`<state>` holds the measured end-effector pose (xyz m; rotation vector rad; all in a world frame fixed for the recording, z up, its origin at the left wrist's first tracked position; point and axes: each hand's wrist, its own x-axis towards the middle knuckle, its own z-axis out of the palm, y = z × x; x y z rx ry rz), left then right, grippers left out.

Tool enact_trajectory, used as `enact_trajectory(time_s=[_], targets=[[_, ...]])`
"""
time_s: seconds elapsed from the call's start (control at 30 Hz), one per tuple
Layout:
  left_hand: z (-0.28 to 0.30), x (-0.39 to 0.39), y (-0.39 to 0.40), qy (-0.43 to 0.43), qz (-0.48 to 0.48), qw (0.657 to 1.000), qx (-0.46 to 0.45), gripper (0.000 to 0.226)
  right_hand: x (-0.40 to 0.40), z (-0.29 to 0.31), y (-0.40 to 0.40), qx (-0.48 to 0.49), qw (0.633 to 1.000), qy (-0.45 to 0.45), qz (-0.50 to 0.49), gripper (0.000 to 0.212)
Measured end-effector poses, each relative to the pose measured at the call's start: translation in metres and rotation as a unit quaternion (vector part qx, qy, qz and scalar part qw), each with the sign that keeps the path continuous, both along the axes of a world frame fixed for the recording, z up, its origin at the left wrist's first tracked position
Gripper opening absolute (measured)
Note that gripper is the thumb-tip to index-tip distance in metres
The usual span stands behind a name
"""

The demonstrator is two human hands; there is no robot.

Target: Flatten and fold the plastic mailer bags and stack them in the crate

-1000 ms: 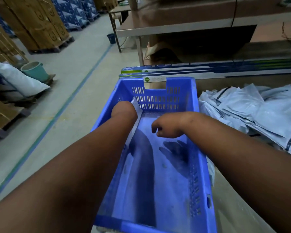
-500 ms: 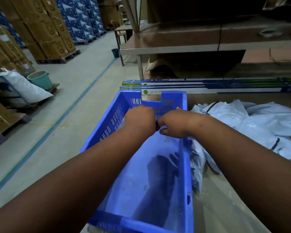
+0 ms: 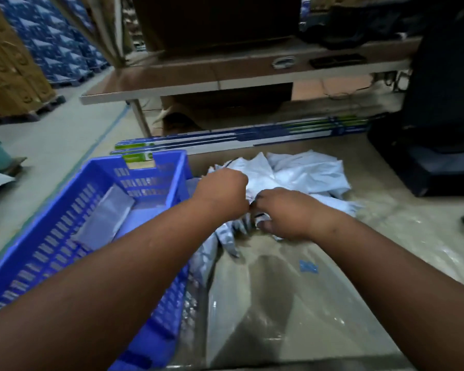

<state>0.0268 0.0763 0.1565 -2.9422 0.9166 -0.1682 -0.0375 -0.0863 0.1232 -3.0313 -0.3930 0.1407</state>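
both hands are sitting together at the near left edge of the pile of mailer bags (image 3: 292, 178), which is lying on the worktop (image 3: 386, 236) just right of the blue crate (image 3: 65, 236). the left hand (image 3: 221, 192) is curled into a fist over the pile's left edge, and the right hand (image 3: 284, 214) is curled beside it with its thumb tucked under crumpled plastic; each seems to be pinching the same bag at its near end, though motion blur is making the exact hold hard to read.

the relation that is mattering next: the pile is spreading far and right from the hands, while the crate is lying to their left with its long axis running near to far. the left hand is nearer the crate wall, almost over its right rim, so any bag being lifted is having to travel leftward across that rim.

one folded bag (image 3: 105, 215) is already resting in the crate's far half (tilted against the left wall, not flat). a clear plastic sheet (image 3: 265, 303) is covering the near worktop, likely the flattening spot.
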Motion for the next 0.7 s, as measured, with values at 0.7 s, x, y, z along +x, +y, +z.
enact_trajectory(time_s=[0.7], targets=[[-0.080,-0.012,-0.016,-0.054,0.020,0.998,-0.015,0.014,0.050,-0.089,-0.058,0.093,0.983,-0.085,-0.134,0.058]])
